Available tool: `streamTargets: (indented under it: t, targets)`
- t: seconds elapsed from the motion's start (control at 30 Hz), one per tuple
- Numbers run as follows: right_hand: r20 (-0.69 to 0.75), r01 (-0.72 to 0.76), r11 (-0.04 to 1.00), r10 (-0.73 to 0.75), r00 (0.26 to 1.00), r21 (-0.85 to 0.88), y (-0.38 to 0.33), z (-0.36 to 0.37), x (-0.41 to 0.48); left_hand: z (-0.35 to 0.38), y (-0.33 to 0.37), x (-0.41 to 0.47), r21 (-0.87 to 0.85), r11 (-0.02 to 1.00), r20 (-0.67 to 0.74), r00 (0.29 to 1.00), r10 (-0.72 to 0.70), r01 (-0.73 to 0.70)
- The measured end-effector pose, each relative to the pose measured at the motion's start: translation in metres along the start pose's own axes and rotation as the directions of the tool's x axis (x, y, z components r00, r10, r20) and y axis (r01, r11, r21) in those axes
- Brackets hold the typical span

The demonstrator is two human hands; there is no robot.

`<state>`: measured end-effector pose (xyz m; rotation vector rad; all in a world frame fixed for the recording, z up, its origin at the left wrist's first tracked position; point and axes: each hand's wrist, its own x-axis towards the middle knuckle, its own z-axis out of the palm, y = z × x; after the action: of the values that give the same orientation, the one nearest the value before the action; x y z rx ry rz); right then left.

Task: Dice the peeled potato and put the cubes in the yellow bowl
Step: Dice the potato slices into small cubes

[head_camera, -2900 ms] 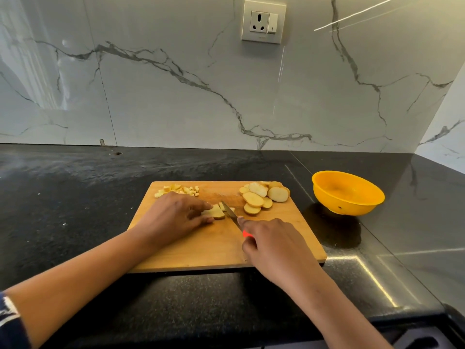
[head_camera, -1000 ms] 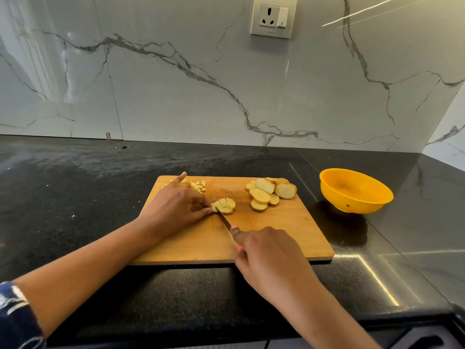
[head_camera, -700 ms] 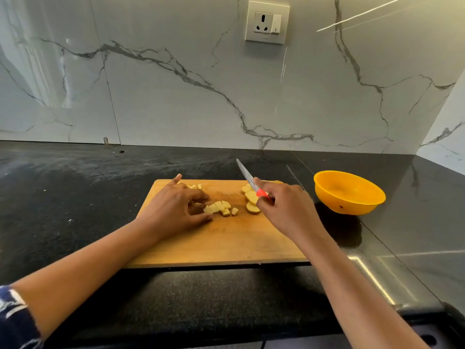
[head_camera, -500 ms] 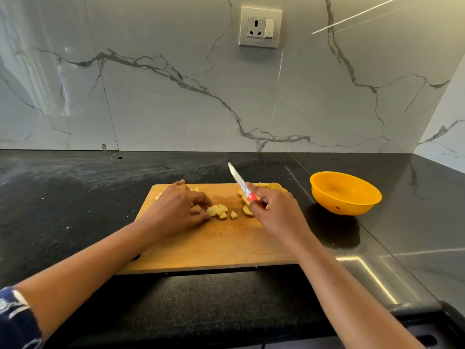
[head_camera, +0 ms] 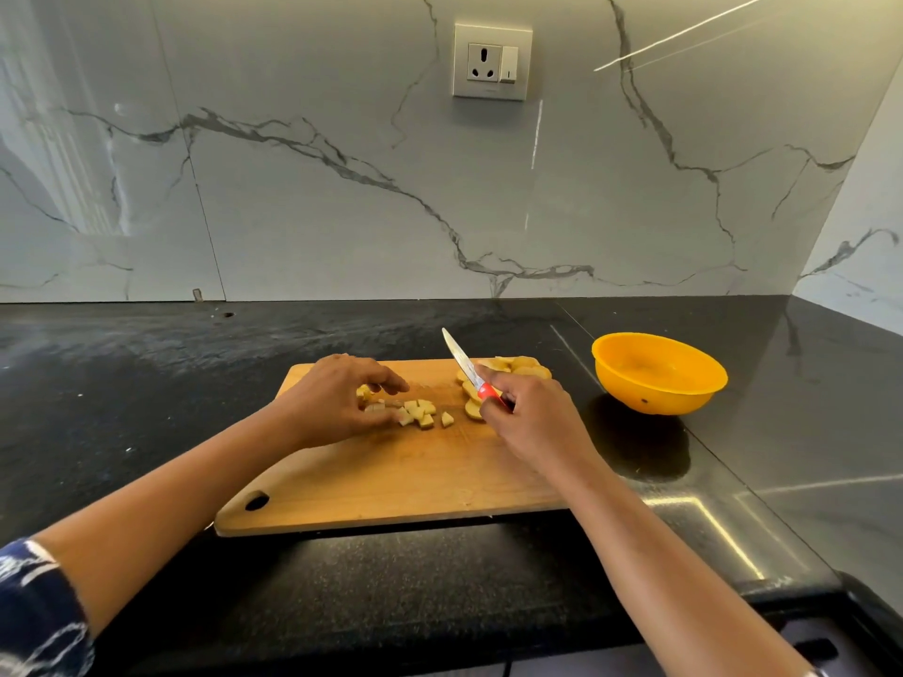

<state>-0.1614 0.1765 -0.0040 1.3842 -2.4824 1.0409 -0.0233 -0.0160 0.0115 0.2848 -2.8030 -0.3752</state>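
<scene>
A wooden cutting board [head_camera: 391,476] lies on the black counter. Freshly cut potato cubes [head_camera: 425,415] sit near its middle. My left hand [head_camera: 332,400] is cupped over the left part of that heap, fingers and thumb curled round a few cubes. My right hand [head_camera: 535,420] grips a red-handled knife [head_camera: 486,390], held off the board with its blade pointing up and away. Round potato slices [head_camera: 525,368] lie at the board's far right, partly hidden by my right hand. The yellow bowl [head_camera: 655,400] stands right of the board and looks empty.
The black stone counter [head_camera: 146,383] runs to a marble backsplash with a wall socket [head_camera: 491,61]. A side wall closes the right end behind the bowl. The board's near edge, with its hanging hole [head_camera: 256,501], lies close to the counter's front edge.
The knife finished cutting a slice into cubes, then lifted and swung right with the blade up. My left hand closed over the fresh cubes.
</scene>
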Motion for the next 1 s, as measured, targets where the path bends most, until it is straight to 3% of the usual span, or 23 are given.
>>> streamTargets:
  t: [0.07,0.23,0.43,0.7,0.83,0.9,1.0]
  targets:
    - [0.008,0.002,1.000,-0.002,1.000,-0.006,0.000,0.000,0.000,0.002,0.003,0.003,0.092,0.996,0.075,0.997,0.017,-0.024]
    - [-0.001,-0.007,1.000,0.007,1.000,-0.005,0.002,0.001,0.002,0.003,0.004,0.016,0.172,0.984,0.082,0.996,0.034,-0.048]
    - [0.025,0.009,1.000,-0.008,1.000,-0.018,0.000,0.002,0.002,0.002,0.003,0.027,0.042,0.999,0.219,0.975,-0.036,0.027]
    - [0.047,0.076,0.997,-0.075,0.996,-0.017,-0.004,0.005,0.020,0.000,-0.004,0.023,0.260,0.959,0.199,0.978,0.062,-0.114]
    - [0.026,0.107,0.994,-0.106,0.994,-0.033,-0.004,0.003,0.039,-0.001,-0.008,0.021,0.475,0.829,0.211,0.953,0.218,-0.295]
    - [0.044,0.097,0.995,-0.096,0.994,-0.017,-0.003,0.004,0.042,-0.002,-0.013,0.021,0.470,0.819,0.227,0.942,0.248,-0.329]
    - [0.091,0.084,0.996,-0.085,0.992,0.017,0.001,0.008,0.038,-0.002,-0.018,0.022,0.344,0.887,0.190,0.948,0.254,-0.307]
